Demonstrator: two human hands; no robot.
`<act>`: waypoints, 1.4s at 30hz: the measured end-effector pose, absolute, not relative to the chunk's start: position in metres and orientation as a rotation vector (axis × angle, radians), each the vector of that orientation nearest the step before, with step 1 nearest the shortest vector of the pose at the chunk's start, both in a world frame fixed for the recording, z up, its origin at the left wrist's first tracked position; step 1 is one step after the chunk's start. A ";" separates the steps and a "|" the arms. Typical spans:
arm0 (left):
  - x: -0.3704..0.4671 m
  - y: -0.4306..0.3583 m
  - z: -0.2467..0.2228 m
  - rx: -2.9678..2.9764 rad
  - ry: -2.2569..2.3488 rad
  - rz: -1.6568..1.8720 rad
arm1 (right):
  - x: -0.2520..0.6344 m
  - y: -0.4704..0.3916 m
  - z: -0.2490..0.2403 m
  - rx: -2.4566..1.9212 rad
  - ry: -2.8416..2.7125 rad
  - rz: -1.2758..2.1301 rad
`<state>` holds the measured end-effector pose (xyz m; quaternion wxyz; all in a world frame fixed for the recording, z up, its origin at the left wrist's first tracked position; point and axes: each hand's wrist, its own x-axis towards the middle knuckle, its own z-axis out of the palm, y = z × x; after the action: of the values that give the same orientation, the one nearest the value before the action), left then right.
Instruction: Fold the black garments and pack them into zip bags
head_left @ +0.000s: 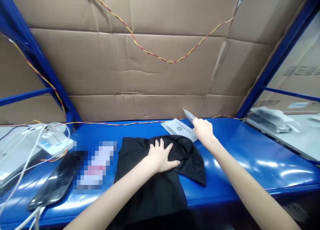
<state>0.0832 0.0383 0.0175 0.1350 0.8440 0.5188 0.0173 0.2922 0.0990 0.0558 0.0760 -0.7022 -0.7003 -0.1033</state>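
Note:
A black garment point(152, 186) lies on the blue surface in front of me and hangs over its front edge. My left hand point(161, 156) rests on the garment with its fingers spread. Beyond it, my right hand point(203, 131) is closed around a thin, whitish, pointed thing point(189, 116), seen nearly edge-on; its kind is unclear. Just below that hand, a flat white packet point(176, 128) with a dark round logo and upside-down lettering lies partly behind the garment.
A black phone point(53, 183) lies at left with white cables, beside a blurred-out item point(97, 165). A white power strip point(56, 143) stands farther back. Cardboard point(155, 73) backs the blue surface point(232, 136), with a twisted red-yellow wire point(170, 61) across it. Plastic-wrapped packages point(272, 120) are at right.

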 end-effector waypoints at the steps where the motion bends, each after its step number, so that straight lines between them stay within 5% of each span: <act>1: 0.080 0.041 0.020 2.460 1.486 0.103 | 0.285 0.094 0.060 -2.081 -2.071 -0.349; 8: 0.014 0.075 0.045 2.435 1.650 0.613 | 0.253 0.073 0.053 -1.440 -2.255 -0.457; 15: -0.029 0.071 0.059 2.429 1.838 0.931 | 0.250 0.081 0.031 -1.245 -2.188 -0.247; 20: 0.012 0.055 0.058 2.684 1.522 1.090 | 0.245 0.068 0.029 -1.051 -2.136 0.095; 31: 0.043 0.064 0.037 3.096 1.093 1.018 | 0.248 0.053 0.016 -1.010 -2.194 0.259; 42: -0.033 0.091 0.062 2.676 1.688 1.043 | 0.292 0.078 0.045 -1.323 -1.946 0.149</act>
<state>-0.0332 0.0912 0.0620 -0.0946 0.7998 0.5044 0.3116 0.2918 0.0779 0.0448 0.3821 -0.5187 -0.7626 0.0585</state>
